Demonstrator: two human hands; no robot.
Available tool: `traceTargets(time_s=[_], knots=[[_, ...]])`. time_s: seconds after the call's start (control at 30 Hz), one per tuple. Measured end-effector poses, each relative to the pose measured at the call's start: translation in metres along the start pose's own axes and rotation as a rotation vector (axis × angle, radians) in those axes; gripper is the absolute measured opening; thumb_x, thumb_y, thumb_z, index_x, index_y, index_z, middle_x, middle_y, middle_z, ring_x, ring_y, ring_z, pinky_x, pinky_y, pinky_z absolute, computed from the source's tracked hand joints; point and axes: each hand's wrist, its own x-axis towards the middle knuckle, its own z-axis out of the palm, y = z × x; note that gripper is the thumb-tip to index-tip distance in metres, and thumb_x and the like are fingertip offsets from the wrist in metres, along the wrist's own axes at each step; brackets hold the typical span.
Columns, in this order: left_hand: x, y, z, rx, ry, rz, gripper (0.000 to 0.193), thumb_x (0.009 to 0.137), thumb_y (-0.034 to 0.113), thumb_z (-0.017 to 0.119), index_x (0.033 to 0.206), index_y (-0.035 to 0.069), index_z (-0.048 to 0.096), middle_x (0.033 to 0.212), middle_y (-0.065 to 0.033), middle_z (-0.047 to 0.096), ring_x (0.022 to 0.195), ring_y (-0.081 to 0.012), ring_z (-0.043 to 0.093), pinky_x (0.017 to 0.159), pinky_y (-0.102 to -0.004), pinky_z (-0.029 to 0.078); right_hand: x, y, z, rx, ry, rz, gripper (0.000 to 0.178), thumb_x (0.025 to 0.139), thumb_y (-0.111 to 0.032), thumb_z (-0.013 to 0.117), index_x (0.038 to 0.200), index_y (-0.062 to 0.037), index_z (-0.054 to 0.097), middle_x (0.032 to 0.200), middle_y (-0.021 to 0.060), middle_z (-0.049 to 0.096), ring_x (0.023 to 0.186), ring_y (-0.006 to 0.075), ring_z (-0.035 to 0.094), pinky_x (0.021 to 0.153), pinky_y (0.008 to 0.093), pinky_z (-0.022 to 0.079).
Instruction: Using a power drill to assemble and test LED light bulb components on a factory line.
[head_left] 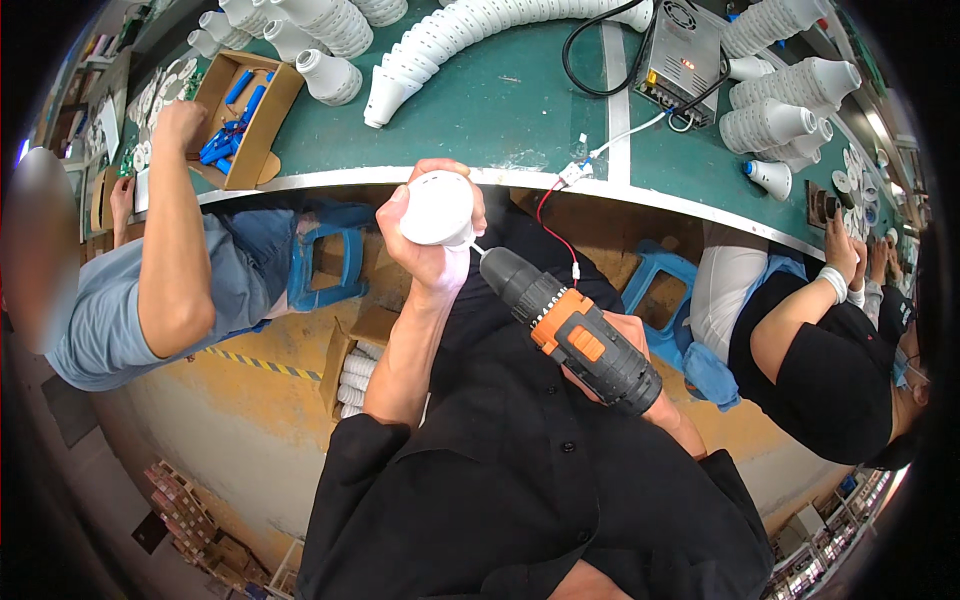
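Observation:
My left hand (pixel 425 262) is wrapped around a white bulb-shaped lamp housing (pixel 437 208), just off the table's near edge. Its round white end faces up. In my right hand (pixel 628 332) is a black and orange cordless drill (pixel 570 335), gripped by its handle, which is mostly hidden under the body. The drill points up and to the left, and its thin bit reaches the lower right side of the housing, beside my left fingers. Whether the bit touches the housing or a screw, I cannot tell.
On the green table (pixel 500 110) lie a long row of nested white housings (pixel 430 50), a metal power supply (pixel 685 50) with cables, and a cardboard box (pixel 278 100) of blue batteries (pixel 225 145). Co-workers sit on both sides, near blue stools (pixel 345 262).

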Motion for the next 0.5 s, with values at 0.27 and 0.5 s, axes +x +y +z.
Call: traceTargets(time_s=[0.27, 0.5], knots=[[0.0006, 0.0017, -0.0018, -0.005, -0.033, -0.010, 0.056, 0.094, 0.046, 0.029, 0.105, 0.000, 0.058, 0.062, -0.0132, 0.052, 0.054, -0.0202, 0.047, 0.050, -0.0314, 0.040, 0.0015, 0.0005, 0.0005, -0.030, 0.022, -0.058, 0.029, 0.065, -0.007, 0.076, 0.091, -0.0044, 0.063, 0.079, 0.0086, 0.061, 0.066, 0.0282, 0.063, 0.058, 0.0323, 0.050], [0.0009, 0.0041, -0.0008, 0.005, -0.035, -0.016, 0.056, 0.094, 0.045, 0.028, 0.104, -0.001, 0.058, 0.062, -0.0133, 0.052, 0.054, -0.0204, 0.047, 0.050, -0.0314, 0.040, 0.0017, -0.0003, 0.0018, 0.007, 0.017, -0.013, 0.029, 0.064, -0.006, 0.076, 0.090, -0.0046, 0.063, 0.078, 0.0080, 0.060, 0.065, 0.0276, 0.062, 0.057, 0.0322, 0.049]])
